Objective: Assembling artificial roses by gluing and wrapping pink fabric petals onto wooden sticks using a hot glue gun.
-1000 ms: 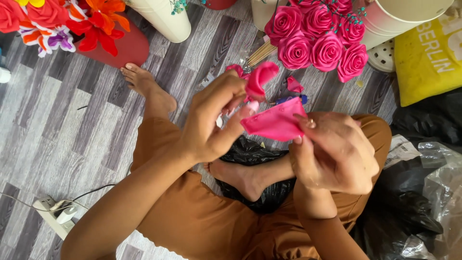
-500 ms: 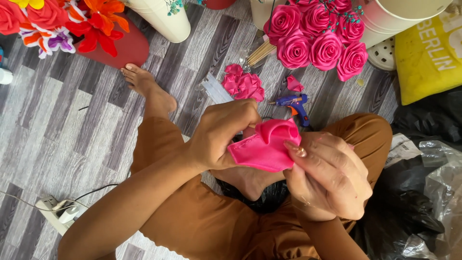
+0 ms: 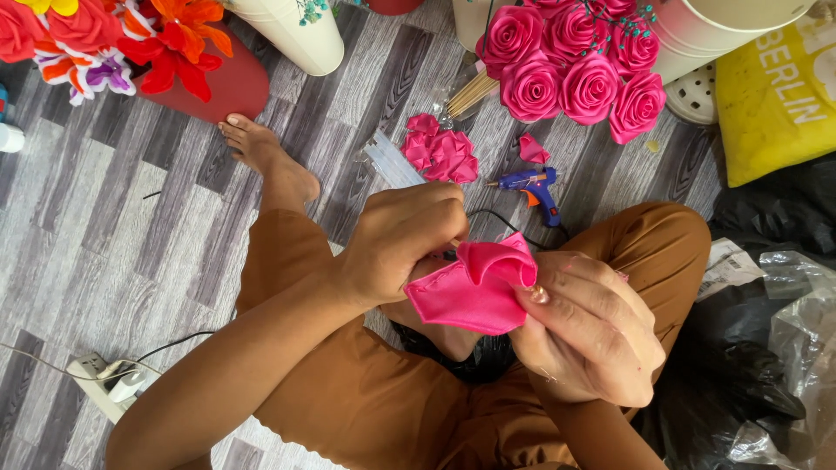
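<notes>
Left hand [image 3: 405, 244] with fingers curled tight, pinching the rolled top of a pink fabric piece [image 3: 475, 292] above the lap, right hand [image 3: 588, 326] fingers closed on its right edge, left fingertips hidden behind the fold, glue gun [image 3: 533, 187] on the floor beyond

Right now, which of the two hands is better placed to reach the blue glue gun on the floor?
Probably the right hand: it pinches the pink fabric piece on the side where the glue gun lies. The left hand grips the fold farther over.
</notes>
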